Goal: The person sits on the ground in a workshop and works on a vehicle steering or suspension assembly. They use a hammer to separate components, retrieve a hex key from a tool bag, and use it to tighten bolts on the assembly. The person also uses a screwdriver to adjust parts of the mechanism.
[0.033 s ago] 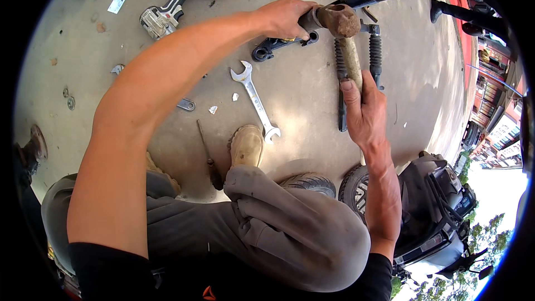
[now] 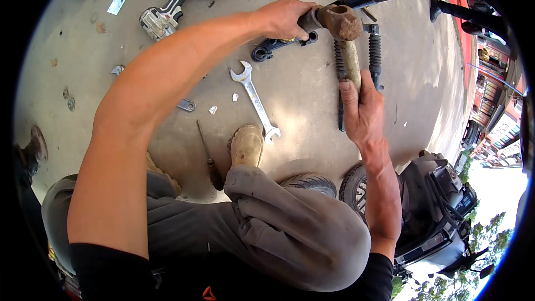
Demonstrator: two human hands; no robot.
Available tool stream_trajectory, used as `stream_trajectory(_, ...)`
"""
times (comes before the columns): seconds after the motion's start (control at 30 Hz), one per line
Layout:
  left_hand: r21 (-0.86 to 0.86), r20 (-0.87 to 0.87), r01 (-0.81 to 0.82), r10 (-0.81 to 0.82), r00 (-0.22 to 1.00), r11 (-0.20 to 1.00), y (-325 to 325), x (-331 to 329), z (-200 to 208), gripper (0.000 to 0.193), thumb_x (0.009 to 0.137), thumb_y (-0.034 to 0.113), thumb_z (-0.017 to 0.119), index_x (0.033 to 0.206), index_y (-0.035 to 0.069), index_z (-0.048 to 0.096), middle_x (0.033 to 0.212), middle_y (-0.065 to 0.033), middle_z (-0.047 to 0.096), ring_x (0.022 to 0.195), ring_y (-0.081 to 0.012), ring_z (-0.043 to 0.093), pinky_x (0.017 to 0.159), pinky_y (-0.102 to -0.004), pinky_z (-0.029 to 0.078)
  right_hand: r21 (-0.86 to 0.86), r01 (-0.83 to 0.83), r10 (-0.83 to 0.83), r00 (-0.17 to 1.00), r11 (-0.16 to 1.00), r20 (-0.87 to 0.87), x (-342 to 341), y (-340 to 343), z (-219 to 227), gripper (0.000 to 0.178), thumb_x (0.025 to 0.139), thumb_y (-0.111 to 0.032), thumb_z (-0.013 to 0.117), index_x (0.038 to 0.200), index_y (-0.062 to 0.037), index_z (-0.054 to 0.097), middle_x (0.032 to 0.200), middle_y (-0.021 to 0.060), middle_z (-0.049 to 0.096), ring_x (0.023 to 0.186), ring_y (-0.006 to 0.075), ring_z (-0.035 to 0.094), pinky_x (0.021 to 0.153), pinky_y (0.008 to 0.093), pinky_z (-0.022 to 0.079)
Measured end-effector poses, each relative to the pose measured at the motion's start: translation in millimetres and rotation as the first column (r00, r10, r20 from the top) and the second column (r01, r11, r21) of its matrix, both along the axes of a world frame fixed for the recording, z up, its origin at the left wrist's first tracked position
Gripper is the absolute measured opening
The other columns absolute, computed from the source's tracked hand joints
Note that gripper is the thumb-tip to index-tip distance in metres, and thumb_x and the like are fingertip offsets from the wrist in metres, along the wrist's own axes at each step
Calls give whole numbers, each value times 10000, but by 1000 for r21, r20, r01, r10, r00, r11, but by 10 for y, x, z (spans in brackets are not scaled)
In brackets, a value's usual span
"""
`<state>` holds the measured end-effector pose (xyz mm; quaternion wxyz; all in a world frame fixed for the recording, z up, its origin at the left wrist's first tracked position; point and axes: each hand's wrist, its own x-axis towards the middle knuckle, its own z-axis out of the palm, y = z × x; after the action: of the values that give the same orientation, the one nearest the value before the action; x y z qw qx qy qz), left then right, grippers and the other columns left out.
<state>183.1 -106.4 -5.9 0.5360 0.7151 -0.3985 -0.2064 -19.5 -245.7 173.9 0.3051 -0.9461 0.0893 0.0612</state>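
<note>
Right hand [image 2: 363, 111] wraps the hammer's handle [image 2: 350, 58]; left hand [image 2: 287, 18] curls against dark metal [image 2: 308, 20] beside the hammer head [image 2: 344, 25], exactly what it's gripping I can't tell; wrench [image 2: 255, 99] lies near the boot [image 2: 247, 146].

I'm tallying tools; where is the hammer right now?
The hammer is right of centre in the head view, its handle in the right hand and its rusty head beside the left hand.
</note>
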Motion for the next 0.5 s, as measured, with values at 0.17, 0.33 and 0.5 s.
stream_trajectory(0.17,71,-56,12,-8,998,997,-63,-63,190,611,816,122,854,1378,46,628,1211,-120,762,1098,-250,724,975,-376,559,-134,30,-58,976,991,-212,-52,-138,-53,389,1077,-373,651,993,-1,571,661,225,599,619,447,619,586,510,468)
stream_trajectory(0.33,108,-118,25,-13,993,994,-77,8,258,616,818,119,865,1378,29,623,1205,-128,755,1093,-227,712,992,-367,551,9,212,-201,940,977,-276,-472,-520,-353,453,1096,-455,596,1063,-4,620,687,157,601,595,309,616,566,459,468)
stream_trajectory(0.5,156,-240,32,7,971,987,-171,-18,277,542,843,102,851,1324,5,623,1144,-102,739,1061,-218,690,996,-379,543,397,535,-417,839,745,-349,-234,-496,-164,513,1118,-494,527,1088,2,656,695,1,519,523,76,498,476,291,438)
